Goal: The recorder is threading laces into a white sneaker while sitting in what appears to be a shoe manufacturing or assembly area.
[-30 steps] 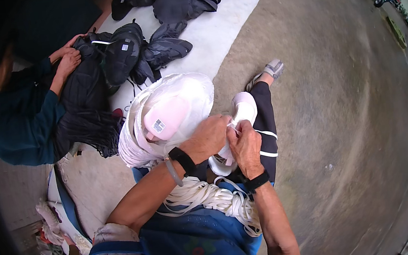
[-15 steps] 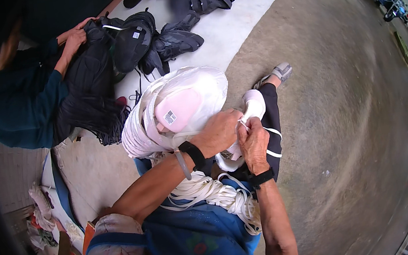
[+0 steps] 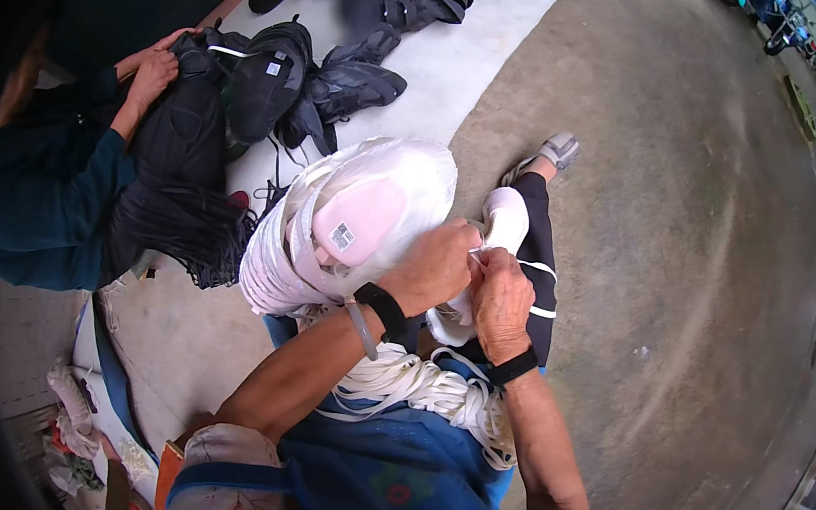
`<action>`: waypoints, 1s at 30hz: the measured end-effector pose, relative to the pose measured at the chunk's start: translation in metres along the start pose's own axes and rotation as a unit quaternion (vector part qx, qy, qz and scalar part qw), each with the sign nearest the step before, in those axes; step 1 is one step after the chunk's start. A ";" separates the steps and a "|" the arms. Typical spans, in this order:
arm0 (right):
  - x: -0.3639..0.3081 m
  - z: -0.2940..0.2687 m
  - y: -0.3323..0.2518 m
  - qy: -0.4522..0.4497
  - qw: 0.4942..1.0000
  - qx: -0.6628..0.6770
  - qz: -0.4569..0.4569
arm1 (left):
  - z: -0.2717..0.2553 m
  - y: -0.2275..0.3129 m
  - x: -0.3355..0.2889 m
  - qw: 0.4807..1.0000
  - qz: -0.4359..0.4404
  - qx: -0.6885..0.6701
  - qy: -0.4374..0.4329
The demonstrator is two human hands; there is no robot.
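Note:
A white shoe upper [image 3: 505, 218] with pale pink parts rests over my lap, and both hands meet at its lacing area. My left hand [image 3: 441, 263] is closed over the near side, its fingertips pinching at a thin white shoelace [image 3: 544, 314] whose loop hangs to the right. From the other side my right hand [image 3: 502, 293] pinches the same lace, thumb and fingers together. The exact grip between the fingertips is partly hidden. Beside my left wrist stands a pile of white and pink shoe uppers [image 3: 360, 222]. A bundle of white laces [image 3: 421, 382] lies across my blue apron [image 3: 373, 481].
At the left, another person's hands [image 3: 151, 75] hold black shoe parts [image 3: 172, 131]. More black shoe uppers [image 3: 348, 85] lie on a white sheet [image 3: 492, 19]. Concrete floor [image 3: 666, 225] stretches to the right, with parked scooters [image 3: 785, 26] at its far edge.
My right hand has shifted slightly left and up against my left hand, covering more of the lace. The whole view has shifted slightly.

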State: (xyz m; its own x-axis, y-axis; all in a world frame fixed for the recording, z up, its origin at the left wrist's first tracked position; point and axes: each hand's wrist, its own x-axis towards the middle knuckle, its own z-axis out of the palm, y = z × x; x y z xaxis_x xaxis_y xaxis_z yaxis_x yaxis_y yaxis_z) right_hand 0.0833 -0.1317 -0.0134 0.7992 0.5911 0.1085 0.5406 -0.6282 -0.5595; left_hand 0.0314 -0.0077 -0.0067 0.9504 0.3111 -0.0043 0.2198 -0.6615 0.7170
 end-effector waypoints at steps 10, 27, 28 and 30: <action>0.001 -0.039 0.011 -0.129 0.974 0.163 -0.087 | 0.004 0.003 0.003 1.000 -0.017 0.005 0.019; -0.049 -0.095 0.000 -0.261 0.848 0.458 -0.056 | -0.026 0.034 -0.025 0.963 0.234 0.059 -0.122; -0.052 -0.095 0.003 -0.256 0.849 0.459 -0.049 | -0.025 0.032 -0.026 0.949 0.260 0.096 -0.151; -0.051 -0.098 0.013 -0.250 0.853 0.453 0.073 | -0.023 0.029 -0.026 0.944 0.273 0.100 -0.156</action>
State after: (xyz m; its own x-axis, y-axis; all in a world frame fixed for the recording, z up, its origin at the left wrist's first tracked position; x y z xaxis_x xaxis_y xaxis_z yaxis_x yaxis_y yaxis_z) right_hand 0.0754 -0.2198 0.0545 0.5058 0.8244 -0.2541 -0.1602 -0.1997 -0.9667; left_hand 0.0077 -0.0190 0.0301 0.9458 -0.3090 0.0998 -0.3137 -0.7905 0.5260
